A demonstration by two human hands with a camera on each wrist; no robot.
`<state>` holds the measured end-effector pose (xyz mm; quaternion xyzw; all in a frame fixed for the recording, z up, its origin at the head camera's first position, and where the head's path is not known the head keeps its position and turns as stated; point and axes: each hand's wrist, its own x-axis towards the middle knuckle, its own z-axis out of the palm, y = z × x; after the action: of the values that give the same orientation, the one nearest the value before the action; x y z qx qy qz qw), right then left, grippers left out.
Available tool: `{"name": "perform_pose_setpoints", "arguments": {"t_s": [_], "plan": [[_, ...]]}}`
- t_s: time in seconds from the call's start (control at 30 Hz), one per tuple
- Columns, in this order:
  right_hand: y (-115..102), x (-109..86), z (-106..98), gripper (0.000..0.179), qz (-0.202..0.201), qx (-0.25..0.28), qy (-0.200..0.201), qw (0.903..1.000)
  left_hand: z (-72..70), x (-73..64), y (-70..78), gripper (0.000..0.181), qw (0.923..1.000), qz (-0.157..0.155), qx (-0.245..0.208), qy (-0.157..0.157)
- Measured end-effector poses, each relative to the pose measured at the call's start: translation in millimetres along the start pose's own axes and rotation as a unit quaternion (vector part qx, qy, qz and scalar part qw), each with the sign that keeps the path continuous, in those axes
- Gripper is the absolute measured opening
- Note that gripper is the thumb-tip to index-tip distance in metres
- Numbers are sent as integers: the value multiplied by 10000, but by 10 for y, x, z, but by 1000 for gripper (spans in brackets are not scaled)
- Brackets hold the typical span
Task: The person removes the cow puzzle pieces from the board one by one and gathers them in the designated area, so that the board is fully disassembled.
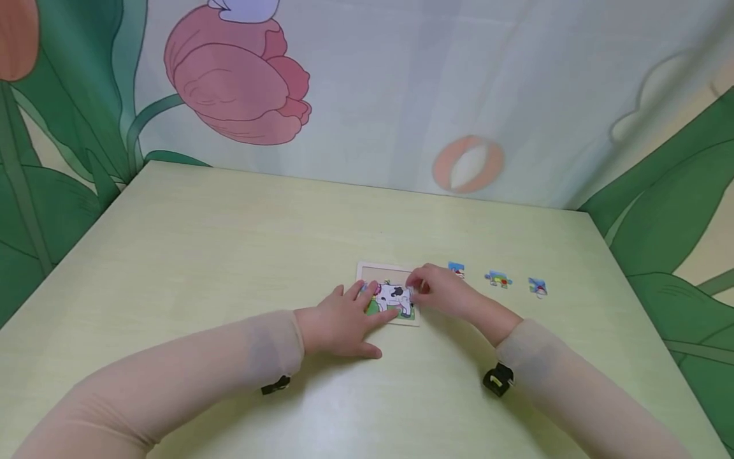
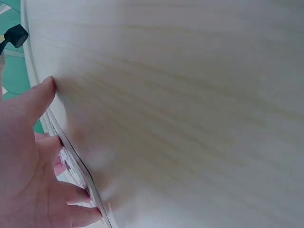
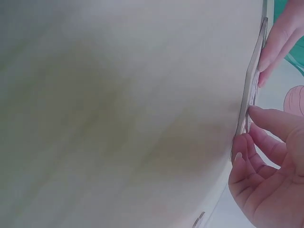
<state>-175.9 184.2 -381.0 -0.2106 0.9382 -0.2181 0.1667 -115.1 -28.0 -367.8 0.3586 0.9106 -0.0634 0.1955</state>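
A small jigsaw tray (image 1: pixel 381 264) with a pale rim lies on the table, a cow picture (image 1: pixel 393 295) across its lower part and bare board above. My left hand (image 1: pixel 347 322) rests on it from the left, fingers spread over the pieces and thumb on the table. At the tray's right side my right hand (image 1: pixel 444 292) pinches the edge of a puzzle piece (image 3: pixel 247 122) between thumb and fingers. Only a thin edge of that piece shows in the right wrist view. The fingers hide part of the picture.
To the right of the tray lie three loose puzzle pieces: one (image 1: pixel 456 268) just behind my right hand, one (image 1: pixel 498 279) farther right, one (image 1: pixel 538 287) farthest right. A flower-printed curtain (image 1: pixel 373 95) hangs behind the pale table (image 1: pixel 229 255).
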Motion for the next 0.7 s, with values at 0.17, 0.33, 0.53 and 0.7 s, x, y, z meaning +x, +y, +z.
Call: {"name": "perform_pose_setpoints", "arguments": {"t_s": [0.17,0.33,0.53,0.7], "plan": [[-34,8,-35,10,99,197,47,9997,1,9,0,73,10000,-55,-45,-55],[-13,19,-55,8,224,547,65,9982,10,20,1,73,10000,-70,1,-55],[47,45,-49,11,569,1186,-105,9913,-8,12,14,73,10000,-53,-34,-38],[46,64,-33,10,509,1138,-61,9922,5,-3,5,73,9999,11,-117,19]]}}
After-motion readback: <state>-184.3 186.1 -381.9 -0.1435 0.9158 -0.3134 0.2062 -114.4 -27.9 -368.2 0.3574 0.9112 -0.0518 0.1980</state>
